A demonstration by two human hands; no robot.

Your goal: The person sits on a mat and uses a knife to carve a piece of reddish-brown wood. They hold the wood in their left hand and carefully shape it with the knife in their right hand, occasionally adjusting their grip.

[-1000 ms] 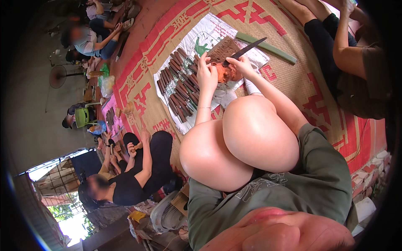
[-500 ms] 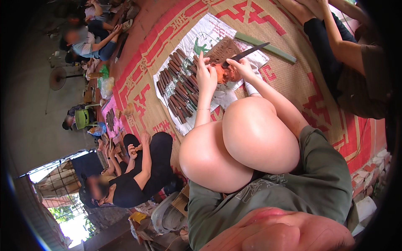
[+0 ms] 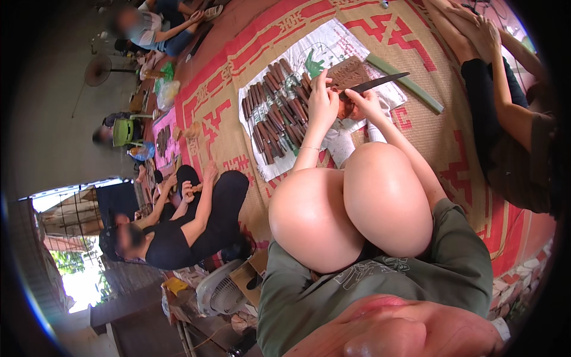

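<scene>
My left hand (image 3: 322, 102) grips the left side of a small reddish-brown carved piece (image 3: 344, 109), its index finger raised. On the other side my right hand (image 3: 367, 103) is closed round a long dark flat blade (image 3: 383, 80), which points up and to the right. I cannot tell whether it is a knife or a file. Both hands partly hide the piece. Just beyond them lies a brown carved panel (image 3: 350, 74) on a white cloth (image 3: 340, 37). Many chisel-like tools (image 3: 278, 113) with brown wooden handles lie in rows on that cloth, left of my left hand.
A green strip (image 3: 410, 87) lies right of the cloth on a red-patterned woven mat (image 3: 220, 83). One person (image 3: 202, 220) sits at the left with hands on a small piece; another (image 3: 505, 101) sits at the right. A fan (image 3: 221, 294) stands at the lower left.
The whole view has shifted, so the mat and tools appear farther right. My right hand and blade have turned slightly, and the carved piece is now more covered by my hands.
</scene>
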